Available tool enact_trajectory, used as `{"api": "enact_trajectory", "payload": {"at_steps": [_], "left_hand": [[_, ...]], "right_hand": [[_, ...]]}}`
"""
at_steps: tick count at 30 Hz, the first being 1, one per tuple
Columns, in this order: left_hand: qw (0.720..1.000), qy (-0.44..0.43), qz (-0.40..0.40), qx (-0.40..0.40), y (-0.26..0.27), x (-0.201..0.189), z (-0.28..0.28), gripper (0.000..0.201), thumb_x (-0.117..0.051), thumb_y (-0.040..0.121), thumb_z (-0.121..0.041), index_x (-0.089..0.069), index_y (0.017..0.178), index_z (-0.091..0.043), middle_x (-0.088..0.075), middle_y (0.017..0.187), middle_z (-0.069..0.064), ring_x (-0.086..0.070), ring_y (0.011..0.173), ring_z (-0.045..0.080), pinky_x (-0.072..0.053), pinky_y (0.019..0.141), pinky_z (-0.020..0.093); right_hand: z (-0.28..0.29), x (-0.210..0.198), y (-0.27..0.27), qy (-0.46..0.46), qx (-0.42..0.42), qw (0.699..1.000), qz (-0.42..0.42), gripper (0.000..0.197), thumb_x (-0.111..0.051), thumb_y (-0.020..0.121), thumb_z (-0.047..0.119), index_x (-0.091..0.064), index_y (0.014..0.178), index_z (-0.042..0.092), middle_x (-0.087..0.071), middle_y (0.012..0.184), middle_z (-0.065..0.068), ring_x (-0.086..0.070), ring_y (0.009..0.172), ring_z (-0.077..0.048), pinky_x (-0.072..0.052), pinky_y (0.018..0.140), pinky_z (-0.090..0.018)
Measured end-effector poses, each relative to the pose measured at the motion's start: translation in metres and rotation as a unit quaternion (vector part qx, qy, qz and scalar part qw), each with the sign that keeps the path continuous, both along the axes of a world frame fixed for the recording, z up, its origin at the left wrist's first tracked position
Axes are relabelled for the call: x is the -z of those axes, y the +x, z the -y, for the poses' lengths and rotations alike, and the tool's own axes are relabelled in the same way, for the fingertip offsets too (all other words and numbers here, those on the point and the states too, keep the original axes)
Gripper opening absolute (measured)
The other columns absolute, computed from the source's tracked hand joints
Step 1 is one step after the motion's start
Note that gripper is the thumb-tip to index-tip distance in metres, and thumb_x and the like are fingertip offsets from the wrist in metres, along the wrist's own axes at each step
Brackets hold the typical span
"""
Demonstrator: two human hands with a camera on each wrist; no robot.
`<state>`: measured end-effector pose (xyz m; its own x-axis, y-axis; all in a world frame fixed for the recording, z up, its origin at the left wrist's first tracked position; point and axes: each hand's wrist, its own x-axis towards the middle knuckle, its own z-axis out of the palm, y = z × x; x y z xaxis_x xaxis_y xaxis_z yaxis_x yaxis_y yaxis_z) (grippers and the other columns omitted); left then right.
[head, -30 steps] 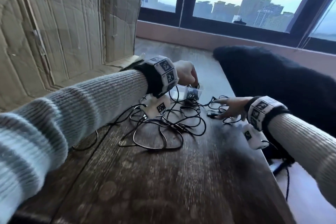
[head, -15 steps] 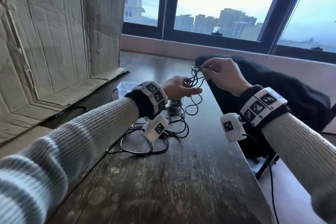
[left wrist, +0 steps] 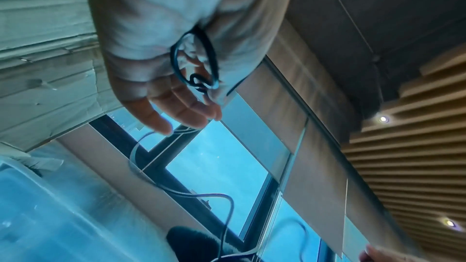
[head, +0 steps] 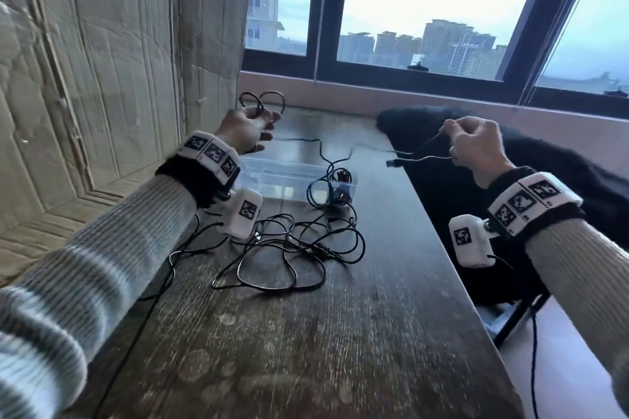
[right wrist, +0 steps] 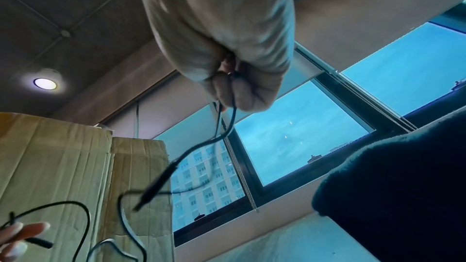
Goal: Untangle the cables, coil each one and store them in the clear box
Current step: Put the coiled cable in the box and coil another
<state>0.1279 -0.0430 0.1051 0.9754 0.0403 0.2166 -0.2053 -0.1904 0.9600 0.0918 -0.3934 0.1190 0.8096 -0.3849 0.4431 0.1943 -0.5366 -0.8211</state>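
Cable in hand: black cable (head: 316,143) strung between the two raised hands, its long axis running left to right across the middle of the head view, sagging toward the box.
Left hand: left hand (head: 250,127), upper left of centre, pinches small finished loops (head: 262,100) between thumb and forefinger; the other fingers (left wrist: 176,107) are spread loosely, as the left wrist view shows.
Right hand: right hand (head: 476,146), right of centre, fingers curled around the far stretch of the same cable; the plug end (head: 394,163) juts out just left of it.
Key relation: the unwound length lies between the hands, from the left hand's loops toward the right. Judged from this, the left hand is the anchor and the right hand must feed the slack leftward.
Clear box: clear box (head: 272,177) on the table (head: 340,333), below and between the hands, nearer the left one; some dark cable already sits in its right end.
Remaining tangle: loose pile of cables (head: 299,245) on the table, in front of the box, lower centre of the frame.
Surroundings: cardboard (head: 102,78) fills the left side; a dark fuzzy cloth (head: 510,214) lies beside the table on the right.
Progress: early, by my reading; most cables remain uncoiled.
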Motion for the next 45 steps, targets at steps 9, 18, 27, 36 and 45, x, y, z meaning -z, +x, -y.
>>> {"api": "enact_trajectory", "payload": {"at_steps": [9, 18, 27, 36, 45], "left_hand": [[0.984, 0.173, 0.034, 0.039, -0.011, -0.018, 0.009, 0.024, -0.053, 0.097, -0.019, -0.064, 0.108, -0.001, -0.071, 0.099, 0.008, -0.063, 0.066, 0.011, -0.053, 0.08, 0.039], [0.923, 0.312, 0.158, 0.161, -0.066, -0.044, 0.023, 0.054, -0.075, 0.079, -0.016, -0.054, 0.128, -0.014, -0.061, 0.126, -0.002, -0.058, 0.115, 0.013, -0.044, 0.088, 0.014], [0.859, 0.454, 0.234, 0.046, -0.064, -0.025, 0.052, 0.056, -0.068, 0.083, -0.043, -0.047, 0.128, -0.018, -0.048, 0.108, 0.0, -0.046, 0.094, 0.013, -0.038, 0.084, 0.025], [0.948, 0.169, 0.172, 0.208, -0.056, -0.015, 0.045, 0.022, -0.039, 0.102, -0.01, -0.057, 0.089, -0.012, -0.069, 0.088, 0.001, -0.069, 0.073, 0.012, -0.043, 0.063, 0.024], [0.967, -0.018, 0.079, 0.242, -0.055, -0.01, 0.058, 0.025, -0.037, 0.103, -0.017, -0.052, 0.083, -0.013, -0.05, 0.074, -0.002, -0.051, 0.058, 0.003, -0.043, 0.056, 0.019]], "right_hand": [[-0.065, -0.025, -0.034, 0.147, -0.26, 0.954, 0.024, 0.027, -0.043, 0.094, -0.004, -0.064, 0.109, 0.006, -0.07, 0.095, -0.013, -0.064, 0.065, -0.022, -0.052, 0.061, -0.029], [-0.11, -0.043, -0.061, 0.091, -0.388, 0.917, 0.015, 0.035, -0.042, 0.099, 0.003, -0.054, 0.132, 0.008, -0.064, 0.124, -0.01, -0.069, 0.102, -0.025, -0.058, 0.079, -0.034], [-0.129, -0.048, -0.059, 0.103, -0.381, 0.917, 0.049, 0.035, -0.053, 0.094, -0.002, -0.054, 0.129, -0.004, -0.065, 0.121, -0.015, -0.069, 0.101, -0.027, -0.059, 0.079, -0.038], [-0.109, -0.04, -0.033, -0.071, -0.164, 0.973, 0.145, 0.01, -0.072, 0.083, 0.029, -0.074, 0.091, 0.023, -0.075, 0.079, -0.001, -0.069, 0.067, -0.014, -0.057, 0.071, -0.035], [-0.119, -0.011, -0.016, 0.113, -0.257, 0.96, 0.0, 0.012, -0.058, 0.094, 0.013, -0.068, 0.097, 0.009, -0.06, 0.071, -0.01, -0.064, 0.057, -0.024, -0.057, 0.062, -0.036]]}}
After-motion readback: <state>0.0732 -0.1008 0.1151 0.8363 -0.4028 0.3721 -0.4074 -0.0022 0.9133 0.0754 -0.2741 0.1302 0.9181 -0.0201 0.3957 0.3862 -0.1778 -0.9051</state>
